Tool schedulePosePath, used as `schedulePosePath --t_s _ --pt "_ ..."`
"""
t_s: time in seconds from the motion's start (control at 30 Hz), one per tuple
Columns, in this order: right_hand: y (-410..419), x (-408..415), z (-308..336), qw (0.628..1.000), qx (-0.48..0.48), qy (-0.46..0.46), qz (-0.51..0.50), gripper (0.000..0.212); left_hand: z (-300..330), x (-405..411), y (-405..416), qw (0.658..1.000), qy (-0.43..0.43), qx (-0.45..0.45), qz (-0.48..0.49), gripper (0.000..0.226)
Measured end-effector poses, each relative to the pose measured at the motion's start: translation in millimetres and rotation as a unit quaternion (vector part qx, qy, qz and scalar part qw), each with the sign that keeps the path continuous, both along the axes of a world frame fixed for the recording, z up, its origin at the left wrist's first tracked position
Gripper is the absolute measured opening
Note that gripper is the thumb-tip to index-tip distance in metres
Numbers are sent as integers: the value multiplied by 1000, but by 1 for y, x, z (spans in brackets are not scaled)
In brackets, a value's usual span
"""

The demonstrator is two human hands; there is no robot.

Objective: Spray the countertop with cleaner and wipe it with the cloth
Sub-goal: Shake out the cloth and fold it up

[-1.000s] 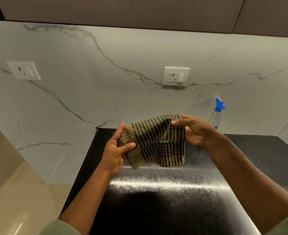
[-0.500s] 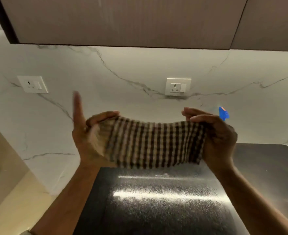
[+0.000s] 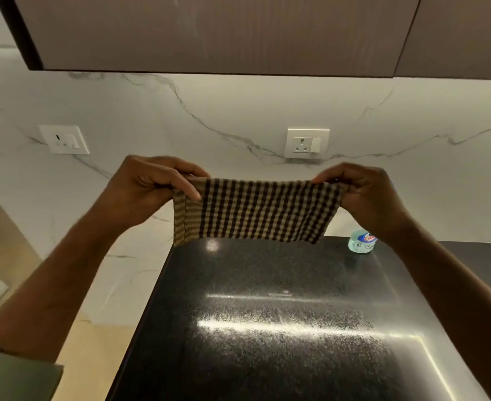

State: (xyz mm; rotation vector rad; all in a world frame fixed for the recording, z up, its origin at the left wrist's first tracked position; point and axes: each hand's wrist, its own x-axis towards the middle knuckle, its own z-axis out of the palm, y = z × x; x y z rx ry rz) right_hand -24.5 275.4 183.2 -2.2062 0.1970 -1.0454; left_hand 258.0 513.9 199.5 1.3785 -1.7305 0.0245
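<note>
Since half a second ago the left hand [image 3: 148, 192] has closed its raised finger back onto the checked cloth [image 3: 255, 211], which now hangs flatter and more evenly stretched, held up in the air above the far part of the black countertop [image 3: 267, 314]. Both hands pinch its top corners, the right hand [image 3: 362, 198] curled round the right corner, thumbs and fingers shut on the fabric. The spray bottle [image 3: 361, 241] stands on the counter by the marble backsplash [image 3: 238, 111], just behind the right wrist, its top hidden. Lowering the cloth with a wide right-hand sweep could, I judge, knock that bottle over. The counter's left edge drops off to the floor, so a stroke carried too far left would slip off; the middle and near surface lie open for wiping.
</note>
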Motion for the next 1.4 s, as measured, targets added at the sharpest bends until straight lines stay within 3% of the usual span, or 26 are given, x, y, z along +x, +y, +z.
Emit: schedulePosePath --t_s 0.07,0.17,0.23,0.37,0.47,0.6,0.73,0.8,0.9,1.0,1.1,1.17,1.23,1.27,1.33,1.4 --pt "-2 -2 3 998 53 -14 40 46 7 1 1 997 -69 -17 30 17" --pt "-5 1 5 998 45 -51 -4 53 11 -3 0 984 -143 -61 87 25" --pt "-8 3 6 996 68 -62 -13 47 11 -4 1 974 -197 -77 75 15" --pt "-7 6 5 981 188 -46 33 40 10 -7 0 953 -277 -98 68 26" --pt "-15 10 -4 943 311 -37 111 47 9 -11 -3 958 -277 -58 47 32" --pt "-24 11 -14 854 498 -13 149 31 3 -9 -2 959 -282 25 -10 40" --pt "-25 9 -20 811 558 -23 172 26 -5 -4 -1 953 -286 96 -35 59" --pt "-23 8 -22 814 553 -14 175 26 -9 -1 1 955 -264 130 -36 57" --pt "-24 6 -25 825 536 5 178 42 -14 -3 2 954 -227 189 -50 51" --pt "-22 5 -25 849 501 36 164 31 -18 1 4 952 -160 252 -73 46" --pt "-18 3 -24 849 488 69 192 16 -20 3 7 933 -21 352 -76 26" --pt "-13 2 -20 854 468 74 214 28 -27 -3 5 933 54 351 -64 23" --pt "-6 3 -16 892 406 78 181 21 -40 -11 2 939 92 327 -61 16" --pt "-4 5 -15 904 386 76 168 18 -45 -15 0 929 125 342 -70 38" --pt "2 9 -11 917 359 77 157 19 -54 -24 -1 878 206 417 -114 84" --pt "7 15 -10 929 316 102 161 20 -61 -32 -2 833 220 479 -166 97"
